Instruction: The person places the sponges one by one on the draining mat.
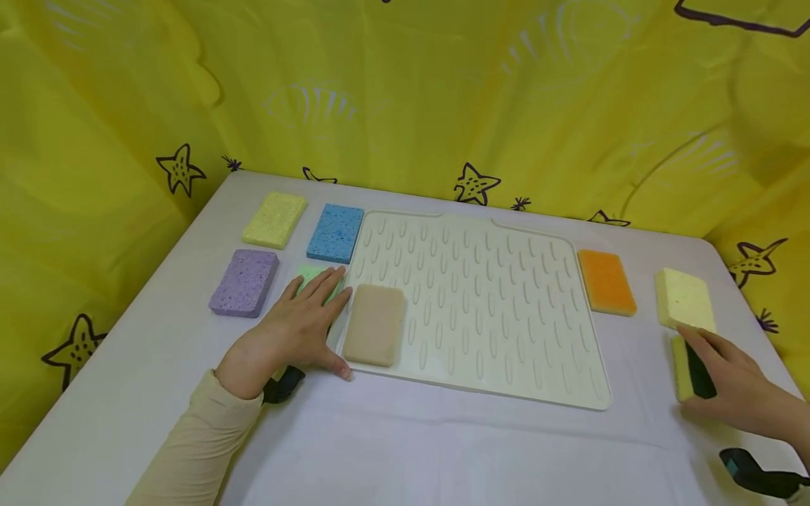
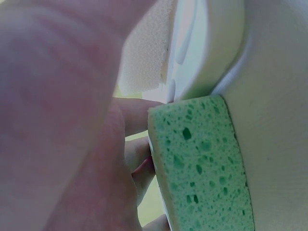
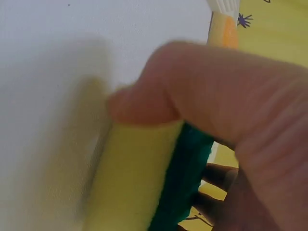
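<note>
My left hand (image 1: 294, 325) lies at the left edge of a white ridged mat (image 1: 506, 316), fingers spread and fairly straight over a light green sponge (image 1: 310, 273). In the left wrist view the pitted green sponge (image 2: 199, 163) shows beside the fingers, close to the mat's corner. Just right of the hand, a beige sponge (image 1: 375, 325) lies on the mat. At the table's right side, my right hand (image 1: 737, 386) grips a yellow sponge with a dark green scouring layer (image 3: 139, 178). The thumb presses one end of it, while other fingers sit along the green side.
A pale yellow sponge (image 1: 685, 299) lies just beyond the right hand, and an orange sponge (image 1: 606, 282) by the mat's right edge. To the left are yellow (image 1: 275, 220), blue (image 1: 335, 233) and purple (image 1: 244, 283) sponges. A yellow patterned curtain (image 1: 405, 105) surrounds the white table (image 1: 392, 450).
</note>
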Demonstrator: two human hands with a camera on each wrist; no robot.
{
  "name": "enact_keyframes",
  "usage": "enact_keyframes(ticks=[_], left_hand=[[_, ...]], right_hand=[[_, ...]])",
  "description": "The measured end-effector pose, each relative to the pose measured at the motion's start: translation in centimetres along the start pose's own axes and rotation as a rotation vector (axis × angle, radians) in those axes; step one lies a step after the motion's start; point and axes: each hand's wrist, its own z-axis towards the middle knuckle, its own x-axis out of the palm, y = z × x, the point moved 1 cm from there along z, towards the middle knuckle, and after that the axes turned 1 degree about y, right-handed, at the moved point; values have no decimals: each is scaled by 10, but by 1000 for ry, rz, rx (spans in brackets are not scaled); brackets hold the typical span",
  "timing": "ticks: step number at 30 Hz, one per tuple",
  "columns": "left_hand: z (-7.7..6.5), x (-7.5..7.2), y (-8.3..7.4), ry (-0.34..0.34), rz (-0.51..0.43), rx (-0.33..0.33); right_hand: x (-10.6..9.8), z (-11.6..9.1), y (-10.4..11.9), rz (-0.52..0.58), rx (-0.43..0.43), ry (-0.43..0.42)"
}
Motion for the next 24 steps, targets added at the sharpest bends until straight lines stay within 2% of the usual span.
enact_keyframes(ticks=[7,24], left_hand=[[0,0,0,6,-1,-6],[-1,-1,-1,20,-1,-8]], right_hand=[[-1,2,-3,10,38,3],[-12,-1,11,3,1,-44]])
